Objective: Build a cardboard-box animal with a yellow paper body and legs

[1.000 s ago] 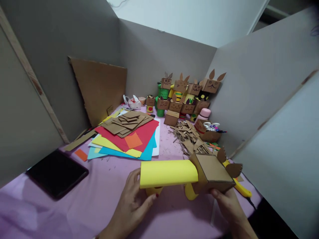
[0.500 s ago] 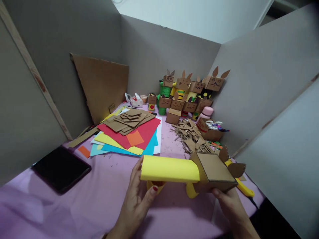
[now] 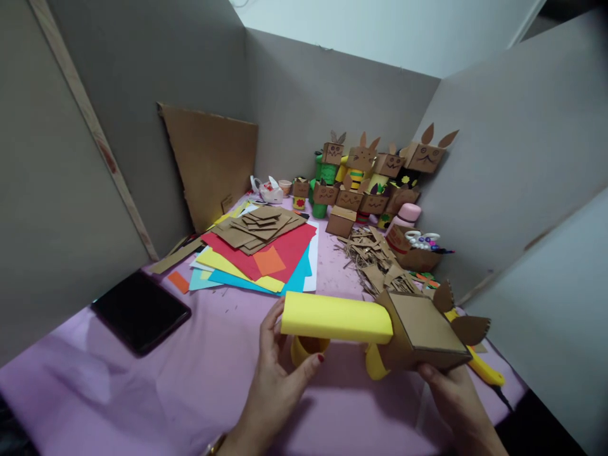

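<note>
Held sideways in front of me is a paper-and-cardboard animal figure. Its body is a yellow paper tube [image 3: 337,316], joined at the right to a brown cardboard box head [image 3: 430,326] with two pointed ears [image 3: 470,329]. Below the tube hang a yellow paper loop [image 3: 304,348] and a curved yellow piece [image 3: 377,362]. My left hand [image 3: 280,373] grips the tube's left end, fingers behind it and thumb beside the loop. My right hand [image 3: 449,386] holds the box head from beneath, thumb on its lower edge; its other fingers are mostly hidden.
Coloured paper sheets [image 3: 299,272] lie under cardboard pieces [image 3: 256,225]. A black tablet-like device [image 3: 142,310] is at left. Cardboard scraps [image 3: 375,253], an open box [image 3: 418,258] with scissors, and a yellow corded tool [image 3: 489,370] lie right. Finished figures [image 3: 351,161] stand behind.
The whole scene has shifted slightly right in view as the camera turned. Both hands keep the same hold on the figure, which stays nearly level.
</note>
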Available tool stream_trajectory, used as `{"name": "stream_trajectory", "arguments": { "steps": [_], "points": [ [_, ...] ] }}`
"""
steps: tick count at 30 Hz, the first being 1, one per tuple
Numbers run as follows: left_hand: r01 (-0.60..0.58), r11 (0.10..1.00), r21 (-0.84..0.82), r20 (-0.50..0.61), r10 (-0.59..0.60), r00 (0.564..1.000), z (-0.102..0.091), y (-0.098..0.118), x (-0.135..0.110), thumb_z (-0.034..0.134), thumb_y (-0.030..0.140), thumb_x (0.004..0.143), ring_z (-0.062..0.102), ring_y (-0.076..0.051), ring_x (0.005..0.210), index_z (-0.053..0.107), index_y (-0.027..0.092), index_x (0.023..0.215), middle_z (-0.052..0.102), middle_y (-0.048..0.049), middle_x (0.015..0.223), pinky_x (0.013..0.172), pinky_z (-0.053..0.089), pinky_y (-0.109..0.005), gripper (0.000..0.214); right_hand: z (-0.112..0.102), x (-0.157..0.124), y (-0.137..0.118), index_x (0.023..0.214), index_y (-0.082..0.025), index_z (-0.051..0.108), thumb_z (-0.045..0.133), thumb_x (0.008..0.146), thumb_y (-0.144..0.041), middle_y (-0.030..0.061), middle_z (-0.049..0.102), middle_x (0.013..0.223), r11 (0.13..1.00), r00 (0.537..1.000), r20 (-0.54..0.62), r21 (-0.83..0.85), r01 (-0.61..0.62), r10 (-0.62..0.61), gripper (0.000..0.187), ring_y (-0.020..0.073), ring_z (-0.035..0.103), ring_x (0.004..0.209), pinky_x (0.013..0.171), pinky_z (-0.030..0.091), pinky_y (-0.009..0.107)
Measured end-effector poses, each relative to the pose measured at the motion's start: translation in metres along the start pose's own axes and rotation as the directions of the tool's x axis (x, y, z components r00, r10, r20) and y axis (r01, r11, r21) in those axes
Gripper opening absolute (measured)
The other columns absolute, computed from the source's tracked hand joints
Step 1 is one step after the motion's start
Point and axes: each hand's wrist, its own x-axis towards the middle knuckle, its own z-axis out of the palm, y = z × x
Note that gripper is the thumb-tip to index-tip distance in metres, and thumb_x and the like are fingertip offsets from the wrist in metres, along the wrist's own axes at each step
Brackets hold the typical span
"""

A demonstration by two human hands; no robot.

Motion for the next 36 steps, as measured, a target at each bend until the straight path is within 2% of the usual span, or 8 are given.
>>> {"name": "stream_trajectory", "arguments": {
  "steps": [4,9,15,19,22,28,31,36],
  "points": [
    [-0.072,0.995,0.067,0.023,0.070,0.997,-0.007,0.001,0.001,0.064,0.051,0.080,0.027,-0.032,0.142,0.044,0.027,0.130,0.029,-0.0115,0.153,0.116,0.026,-0.050,0.058,-0.001,0.000,0.002,0.085,-0.023,0.077,0.089,0.049,-0.042,0.0078,0.078,0.091,1.000,1.000,-0.013,-0.010,-0.017,0.016,0.042,0.0270,0.071,0.085,0.075,0.059,0.033],
    [-0.049,0.997,0.062,-0.066,0.053,0.996,-0.004,0.019,0.003,0.059,0.060,0.081,0.036,-0.030,0.139,0.053,0.023,0.119,0.032,-0.0138,0.153,0.110,0.036,-0.043,0.054,0.001,0.000,-0.001,0.087,-0.024,0.077,0.089,0.049,-0.041,0.0066,0.079,0.090,0.999,0.999,-0.011,0.009,-0.032,0.032,0.043,0.0258,0.071,0.086,0.076,0.058,0.031],
    [0.054,0.997,-0.062,-0.187,-0.065,0.980,0.004,0.040,0.013,0.066,0.057,0.076,0.040,-0.030,0.136,0.061,0.021,0.084,0.041,-0.0093,0.150,0.112,0.032,-0.043,0.037,0.002,0.001,-0.004,0.087,-0.023,0.078,0.088,0.050,-0.047,0.0091,0.079,0.090,0.999,1.000,0.018,-0.031,-0.023,0.024,0.046,0.0283,0.071,0.088,0.076,0.058,0.033],
    [0.077,0.997,-0.033,-0.196,-0.082,0.977,0.006,0.049,0.014,0.070,0.049,0.076,0.043,-0.032,0.133,0.061,0.020,0.073,0.048,-0.0094,0.144,0.112,0.031,-0.047,0.030,0.006,0.001,-0.008,0.085,-0.024,0.079,0.088,0.048,-0.046,0.0082,0.079,0.087,1.000,1.000,0.013,-0.011,-0.020,0.020,0.044,0.0270,0.072,0.083,0.072,0.059,0.031],
    [0.031,0.999,0.022,-0.166,-0.027,0.986,0.002,0.048,0.007,0.067,0.045,0.080,0.041,-0.030,0.135,0.063,0.022,0.072,0.050,-0.0061,0.142,0.112,0.029,-0.048,0.024,0.008,0.001,-0.010,0.086,-0.025,0.078,0.088,0.048,-0.047,0.0080,0.079,0.087,1.000,1.000,0.000,-0.003,-0.007,0.007,0.045,0.0270,0.072,0.082,0.071,0.059,0.032],
    [-0.066,0.982,0.175,-0.066,0.079,0.995,-0.015,0.032,-0.006,0.060,0.041,0.086,0.040,-0.027,0.136,0.066,0.026,0.078,0.047,-0.0036,0.144,0.108,0.037,-0.044,0.018,0.005,0.002,-0.009,0.083,-0.022,0.079,0.087,0.050,-0.047,0.0100,0.079,0.087,1.000,0.999,0.042,-0.019,-0.003,0.004,0.042,0.0288,0.072,0.081,0.073,0.059,0.035],
    [-0.044,0.980,0.195,-0.023,0.049,0.999,-0.018,0.027,-0.008,0.057,0.040,0.088,0.040,-0.027,0.136,0.066,0.027,0.081,0.046,-0.0032,0.145,0.110,0.036,-0.045,0.017,0.005,0.003,-0.010,0.089,-0.022,0.078,0.086,0.052,-0.047,0.0105,0.079,0.091,1.000,0.999,0.050,-0.025,-0.010,0.011,0.045,0.0280,0.071,0.085,0.074,0.058,0.033],
    [-0.009,0.979,0.202,-0.015,0.013,1.000,-0.013,0.028,-0.009,0.058,0.042,0.087,0.038,-0.028,0.137,0.068,0.028,0.098,0.040,-0.0048,0.150,0.114,0.031,-0.044,0.021,0.008,0.001,-0.013,0.078,-0.025,0.078,0.089,0.049,-0.043,0.0061,0.079,0.087,1.000,1.000,0.020,0.015,0.005,-0.005,0.035,0.0247,0.071,0.081,0.075,0.058,0.030]
  ]
}}
